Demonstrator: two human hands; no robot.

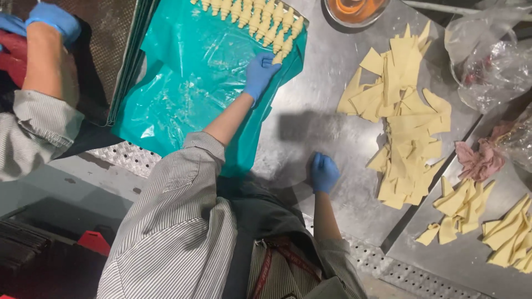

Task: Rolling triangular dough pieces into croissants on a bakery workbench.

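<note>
Left hand (pixel 260 73) pinches 1 rolled dough piece (pixel 281 52) at teal sheet's (pixel 183 83) edge; right hand (pixel 323 173) flat, empty, on bench (pixel 310 111). Squeezing risks crushing it.

We see both our left hand (pixel 260 73) and right hand (pixel 323 173) in bright blue gloves, our sleeves (pixel 177 221) in fine grey-and-white stripes. The plastic sheet (pixel 188 83) is teal green, the rolled dough pieces (pixel 260 19) on it pale cream. The cut dough triangles (pixel 402 116) are pale yellow on the dull grey steel table (pixel 316 99). A crumpled rag (pixel 482 158) is pink, and a bowl (pixel 354 10) shows orange inside.
</note>
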